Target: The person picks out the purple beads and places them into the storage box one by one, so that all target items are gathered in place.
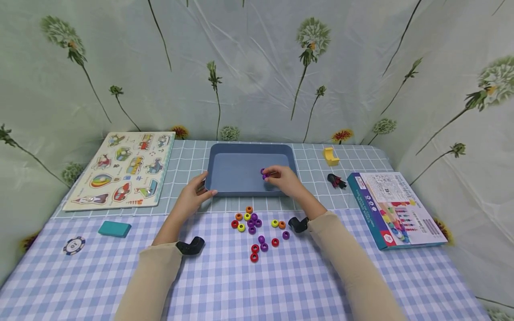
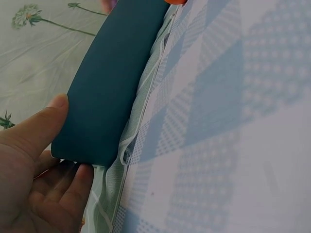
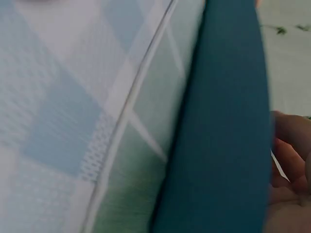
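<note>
My left hand (image 1: 192, 196) grips the near left corner of a blue-grey tray (image 1: 241, 194). In the left wrist view, the thumb lies against the tray's wall (image 2: 107, 92) and the fingers curl round the corner's end. Over the right part of the tray, my right hand (image 1: 286, 180) pinches purple beads (image 1: 265, 176) between thumb and fingers. The right wrist view has the tray's wall (image 3: 223, 121) in front of part of that hand (image 3: 291, 165), so the beads are hidden there. In front of the tray lie loose purple beads (image 1: 252, 230), red beads (image 1: 254, 248), yellow beads (image 1: 241, 228) and orange beads (image 1: 249, 209).
A wooden picture puzzle (image 1: 124, 171) lies at the back left, with a teal block (image 1: 114, 228) and a poker chip (image 1: 74, 245) nearer. To the right are a yellow curved block (image 1: 331, 157), a small dark figure (image 1: 336, 181) and a printed box (image 1: 395, 209). A flowered curtain (image 1: 257, 80) hangs behind.
</note>
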{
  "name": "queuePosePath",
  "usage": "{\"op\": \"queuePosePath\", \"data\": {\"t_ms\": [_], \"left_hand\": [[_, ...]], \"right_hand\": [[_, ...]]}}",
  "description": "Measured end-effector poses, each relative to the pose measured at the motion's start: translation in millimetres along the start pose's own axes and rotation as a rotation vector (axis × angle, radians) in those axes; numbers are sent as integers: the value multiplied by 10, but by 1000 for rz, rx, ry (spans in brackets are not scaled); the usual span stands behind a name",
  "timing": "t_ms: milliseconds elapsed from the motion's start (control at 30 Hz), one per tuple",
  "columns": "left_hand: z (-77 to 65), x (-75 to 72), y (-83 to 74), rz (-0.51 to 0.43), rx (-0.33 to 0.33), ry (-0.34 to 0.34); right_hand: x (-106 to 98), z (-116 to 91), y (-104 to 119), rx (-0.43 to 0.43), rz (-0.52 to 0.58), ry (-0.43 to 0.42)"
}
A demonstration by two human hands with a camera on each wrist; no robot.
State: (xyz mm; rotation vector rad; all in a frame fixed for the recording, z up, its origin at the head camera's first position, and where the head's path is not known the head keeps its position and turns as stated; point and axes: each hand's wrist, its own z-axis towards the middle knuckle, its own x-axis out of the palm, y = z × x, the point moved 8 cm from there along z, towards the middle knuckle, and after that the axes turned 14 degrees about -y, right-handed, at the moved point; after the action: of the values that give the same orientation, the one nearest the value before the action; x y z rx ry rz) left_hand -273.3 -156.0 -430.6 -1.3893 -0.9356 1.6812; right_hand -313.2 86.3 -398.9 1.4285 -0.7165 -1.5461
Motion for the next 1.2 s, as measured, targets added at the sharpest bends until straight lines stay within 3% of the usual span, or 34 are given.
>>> {"op": "queuePosePath", "data": {"t_ms": [200,433,667,833,967,1033,1200], "left_hand": [[-10,2,-5,0,-4,9],[-5,2,-3,6,4,9],[1,3,3,-2,5,8],[5,2,5,2,-2,6],[2,3,10,6,-8,8],[0,4,12,8,-9,9],[2,1,16,9,-8,6]], "right_hand": [[95,127,-143,60,-109,66],[119,189,-190,22,-243,63],[66,135,-118,17,-157,43],[7,-82,184,-138,-24,40],[47,-369,360,-243,54,101],[101,-510,388,-259,53,147],[250,-800,385,-194,32,281]]}}
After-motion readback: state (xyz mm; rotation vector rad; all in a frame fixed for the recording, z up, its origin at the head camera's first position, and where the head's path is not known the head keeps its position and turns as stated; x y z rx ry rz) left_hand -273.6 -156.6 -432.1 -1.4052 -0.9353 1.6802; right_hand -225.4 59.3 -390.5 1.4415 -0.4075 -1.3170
